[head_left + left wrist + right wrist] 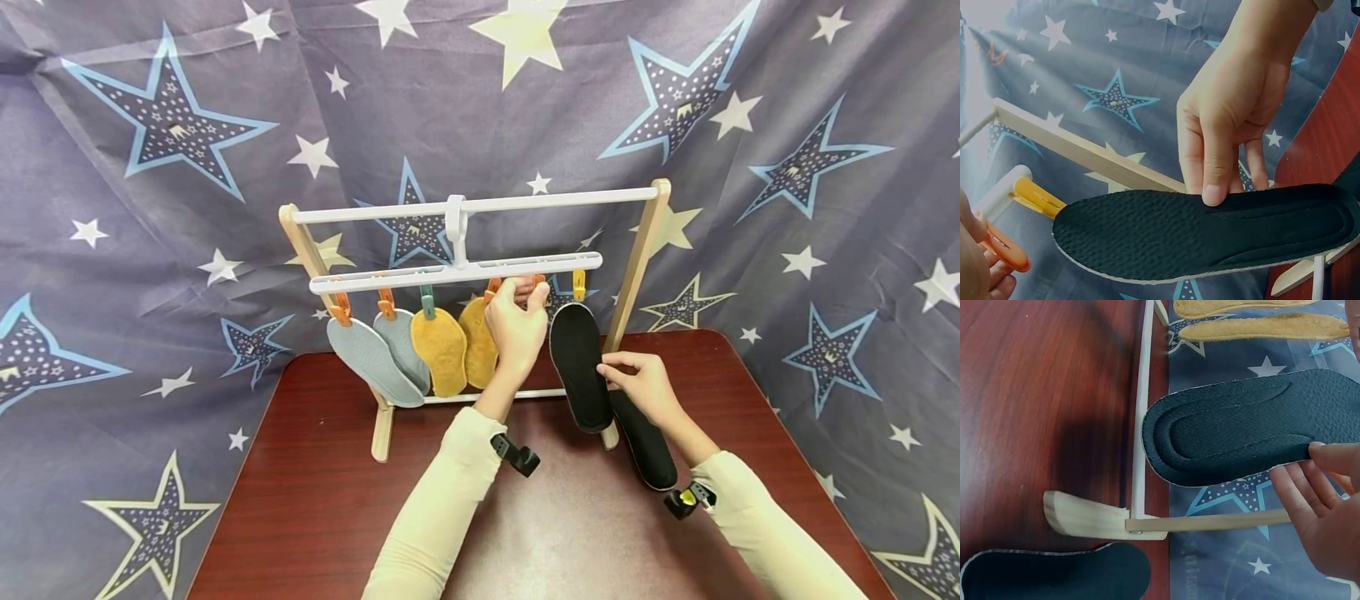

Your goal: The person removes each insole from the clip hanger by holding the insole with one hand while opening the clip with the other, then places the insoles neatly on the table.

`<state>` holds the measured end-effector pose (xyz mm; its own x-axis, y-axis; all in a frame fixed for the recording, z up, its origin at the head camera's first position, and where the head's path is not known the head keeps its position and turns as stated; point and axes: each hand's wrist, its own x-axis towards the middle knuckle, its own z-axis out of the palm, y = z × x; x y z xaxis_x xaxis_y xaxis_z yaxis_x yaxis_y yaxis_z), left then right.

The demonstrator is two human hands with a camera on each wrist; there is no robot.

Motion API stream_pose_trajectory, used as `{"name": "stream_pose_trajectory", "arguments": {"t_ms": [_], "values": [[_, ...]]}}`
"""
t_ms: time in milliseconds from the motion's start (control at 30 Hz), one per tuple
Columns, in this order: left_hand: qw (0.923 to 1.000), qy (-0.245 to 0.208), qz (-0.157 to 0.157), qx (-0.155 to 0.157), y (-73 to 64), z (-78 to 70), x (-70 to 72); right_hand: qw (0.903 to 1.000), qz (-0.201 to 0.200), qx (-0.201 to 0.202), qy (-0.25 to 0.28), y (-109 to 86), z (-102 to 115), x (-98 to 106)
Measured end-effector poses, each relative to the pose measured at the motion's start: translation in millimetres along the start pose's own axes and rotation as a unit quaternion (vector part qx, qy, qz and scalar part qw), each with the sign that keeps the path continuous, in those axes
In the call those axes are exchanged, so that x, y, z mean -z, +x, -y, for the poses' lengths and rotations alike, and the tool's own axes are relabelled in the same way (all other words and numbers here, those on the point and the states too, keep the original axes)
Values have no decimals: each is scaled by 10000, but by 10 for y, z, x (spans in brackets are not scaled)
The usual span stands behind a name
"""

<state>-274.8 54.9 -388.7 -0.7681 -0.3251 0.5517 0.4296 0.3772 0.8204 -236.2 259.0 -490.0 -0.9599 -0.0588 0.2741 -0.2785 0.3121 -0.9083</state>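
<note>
My right hand (pixel 641 385) pinches the side edge of a black insole (pixel 579 367) between thumb and fingers, holding it upright below the right end of the white hanger (pixel 457 272). Up at the hanger, my left hand (pixel 519 325) grips an orange clip (pixel 1005 245). A yellow clip (pixel 579 285) hangs just above the black insole's upper end; whether it bites the insole, I cannot tell. Two grey insoles (pixel 371 362) and two mustard-yellow insoles (pixel 439 354) hang from clips further left, the second mustard one partly behind my left hand.
The hanger hooks over the white top bar of a wooden-legged rack (pixel 641 258) on a red-brown table (pixel 300 500). Another black insole (pixel 1054 575) lies on the table beside the rack's right foot (pixel 1094 515). A starry grey cloth (pixel 187 292) hangs behind.
</note>
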Motion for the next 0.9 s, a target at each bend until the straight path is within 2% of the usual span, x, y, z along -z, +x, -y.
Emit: {"name": "stream_pose_trajectory", "arguments": {"t_ms": [333, 433, 500, 667, 733, 900], "values": [[9999, -7, 129, -14, -18, -9, 28, 9997, -57, 78, -242, -54, -48, 104], [9999, -12, 162, -44, -15, 0, 36, 9996, -61, 104, -251, -73, -33, 132], [9998, -1, 189, -49, -13, 5, 38, 9997, -44, 103, -236, -98, 54, 150], [9996, 8, 268, -36, -14, 11, 41, 9995, -60, 181, -246, -130, 42, 210], [9996, -1, 292, -36, -10, 15, 43, 9993, -123, 237, -276, -130, -50, 239], [9994, -43, 337, -18, -2, 34, 42, 9988, -341, 221, -282, -167, -65, 298]]}}
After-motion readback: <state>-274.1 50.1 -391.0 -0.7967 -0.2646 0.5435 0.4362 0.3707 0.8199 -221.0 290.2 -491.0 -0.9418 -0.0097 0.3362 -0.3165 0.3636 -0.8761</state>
